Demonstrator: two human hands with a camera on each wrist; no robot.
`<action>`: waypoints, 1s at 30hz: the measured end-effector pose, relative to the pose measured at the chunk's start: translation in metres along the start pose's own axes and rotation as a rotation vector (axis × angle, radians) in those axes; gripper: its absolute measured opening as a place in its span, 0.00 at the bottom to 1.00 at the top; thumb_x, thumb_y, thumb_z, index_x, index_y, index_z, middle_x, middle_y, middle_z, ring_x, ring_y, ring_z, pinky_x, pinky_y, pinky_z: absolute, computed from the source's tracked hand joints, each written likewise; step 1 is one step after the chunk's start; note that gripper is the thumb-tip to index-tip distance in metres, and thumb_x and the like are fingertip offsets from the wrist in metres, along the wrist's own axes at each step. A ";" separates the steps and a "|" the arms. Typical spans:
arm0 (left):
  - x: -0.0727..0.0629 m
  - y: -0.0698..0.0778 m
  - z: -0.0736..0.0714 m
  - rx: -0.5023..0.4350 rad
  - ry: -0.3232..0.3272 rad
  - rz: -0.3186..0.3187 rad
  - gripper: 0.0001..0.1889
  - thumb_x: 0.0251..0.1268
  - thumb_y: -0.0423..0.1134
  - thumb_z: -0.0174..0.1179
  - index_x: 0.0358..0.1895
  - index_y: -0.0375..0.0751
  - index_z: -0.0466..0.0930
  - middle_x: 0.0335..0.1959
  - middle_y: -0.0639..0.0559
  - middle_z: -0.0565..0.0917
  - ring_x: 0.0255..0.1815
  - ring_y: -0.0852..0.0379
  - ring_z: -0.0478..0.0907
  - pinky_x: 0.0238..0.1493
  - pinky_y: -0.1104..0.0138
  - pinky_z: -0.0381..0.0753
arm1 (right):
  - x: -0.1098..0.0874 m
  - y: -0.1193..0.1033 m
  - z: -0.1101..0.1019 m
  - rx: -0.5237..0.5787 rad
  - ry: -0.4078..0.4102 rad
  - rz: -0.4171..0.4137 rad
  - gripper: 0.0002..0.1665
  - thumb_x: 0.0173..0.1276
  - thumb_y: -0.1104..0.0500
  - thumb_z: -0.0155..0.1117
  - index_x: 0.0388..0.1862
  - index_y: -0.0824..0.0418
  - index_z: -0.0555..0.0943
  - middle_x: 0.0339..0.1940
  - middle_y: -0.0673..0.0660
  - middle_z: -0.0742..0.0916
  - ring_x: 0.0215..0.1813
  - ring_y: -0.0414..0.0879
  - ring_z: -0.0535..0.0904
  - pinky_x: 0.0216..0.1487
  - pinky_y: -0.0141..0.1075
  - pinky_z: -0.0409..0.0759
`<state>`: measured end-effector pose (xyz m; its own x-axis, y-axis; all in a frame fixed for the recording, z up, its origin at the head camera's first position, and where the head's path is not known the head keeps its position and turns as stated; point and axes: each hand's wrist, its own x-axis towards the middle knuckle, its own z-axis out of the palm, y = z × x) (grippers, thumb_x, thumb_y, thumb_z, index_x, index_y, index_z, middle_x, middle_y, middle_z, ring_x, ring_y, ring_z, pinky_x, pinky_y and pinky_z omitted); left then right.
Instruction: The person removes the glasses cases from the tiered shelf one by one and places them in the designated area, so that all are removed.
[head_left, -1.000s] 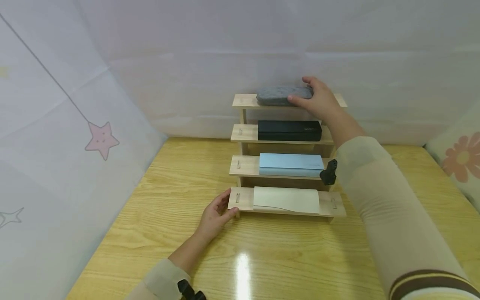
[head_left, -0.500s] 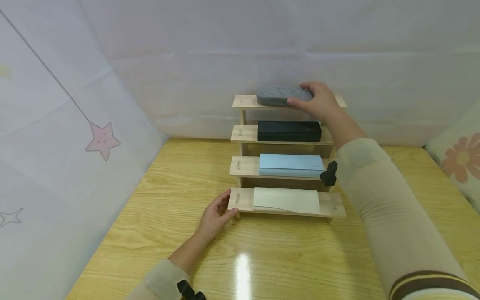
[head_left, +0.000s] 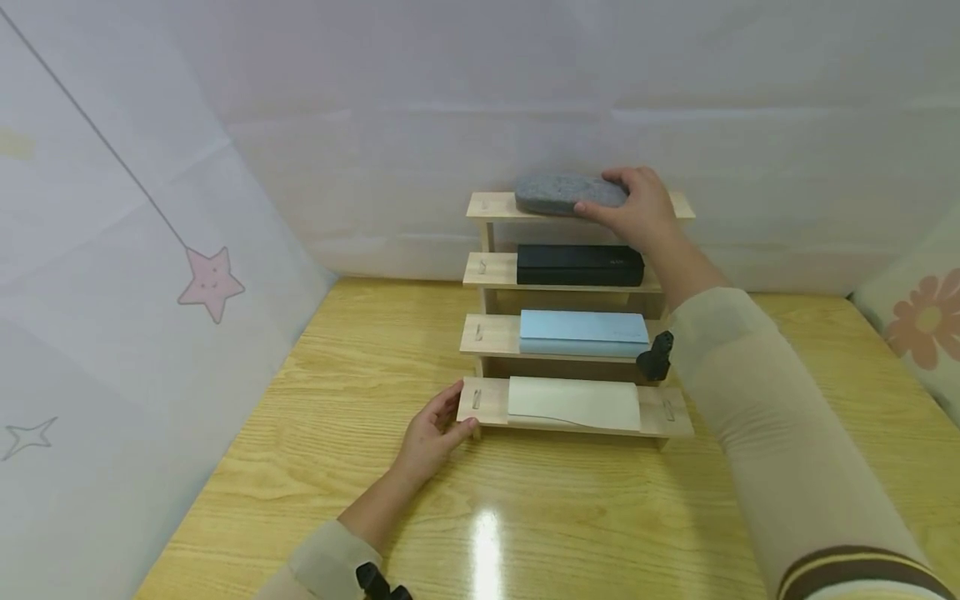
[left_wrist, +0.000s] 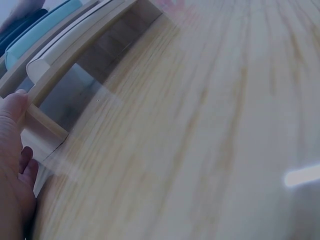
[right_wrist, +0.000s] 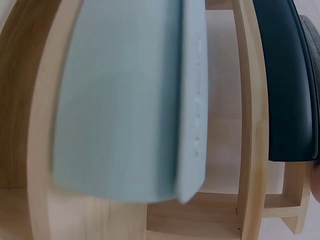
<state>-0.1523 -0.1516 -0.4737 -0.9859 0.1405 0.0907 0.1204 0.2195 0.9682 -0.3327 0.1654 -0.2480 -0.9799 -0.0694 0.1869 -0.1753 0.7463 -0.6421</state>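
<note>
On the top tier of a stepped wooden display rack lies a grey fabric-like glasses case. My right hand holds its right end, thumb in front and fingers over the back. My left hand grips the left end of the rack's bottom tier, with the thumb at its front edge. In the left wrist view, the left thumb lies against the wooden end. Only a sliver of the right hand shows in the right wrist view.
Lower tiers carry a black case, a light blue case and a cream case, one each. The rack stands on a wood-grain table. Behind it hangs a pale printed cloth.
My right fingers have come down from a raised position onto the back of the grey glasses case. The left hand keeps its hold on the rack. The head view has shifted slightly.
</note>
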 end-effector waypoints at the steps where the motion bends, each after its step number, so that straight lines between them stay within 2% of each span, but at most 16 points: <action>1: 0.000 0.000 0.000 -0.001 -0.001 -0.005 0.34 0.63 0.37 0.66 0.72 0.40 0.64 0.71 0.43 0.70 0.73 0.44 0.66 0.73 0.52 0.65 | -0.001 0.000 0.000 0.008 0.014 0.001 0.52 0.61 0.30 0.63 0.77 0.53 0.61 0.75 0.58 0.65 0.76 0.56 0.59 0.78 0.51 0.58; 12: 0.004 0.000 0.000 0.000 -0.012 -0.006 0.34 0.64 0.38 0.66 0.73 0.41 0.64 0.72 0.43 0.69 0.73 0.44 0.65 0.74 0.51 0.64 | -0.012 0.008 -0.008 0.078 0.125 -0.063 0.47 0.60 0.37 0.70 0.74 0.53 0.67 0.72 0.59 0.68 0.72 0.55 0.63 0.75 0.50 0.62; 21: 0.005 -0.001 0.001 -0.007 -0.016 -0.005 0.34 0.64 0.38 0.66 0.72 0.41 0.64 0.72 0.44 0.69 0.73 0.45 0.66 0.74 0.52 0.64 | -0.023 0.019 -0.020 0.068 0.173 -0.105 0.45 0.60 0.41 0.72 0.72 0.57 0.69 0.69 0.62 0.71 0.69 0.58 0.65 0.71 0.53 0.65; 30: 0.007 0.001 0.000 0.002 -0.019 0.004 0.34 0.65 0.38 0.66 0.73 0.40 0.63 0.71 0.43 0.70 0.73 0.45 0.66 0.74 0.53 0.65 | -0.040 0.029 -0.038 0.068 0.201 -0.101 0.45 0.60 0.42 0.72 0.72 0.58 0.69 0.70 0.62 0.70 0.69 0.59 0.65 0.70 0.55 0.65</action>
<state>-0.1591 -0.1499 -0.4718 -0.9831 0.1595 0.0899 0.1242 0.2206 0.9674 -0.2946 0.2155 -0.2460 -0.9198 -0.0030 0.3925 -0.2840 0.6953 -0.6603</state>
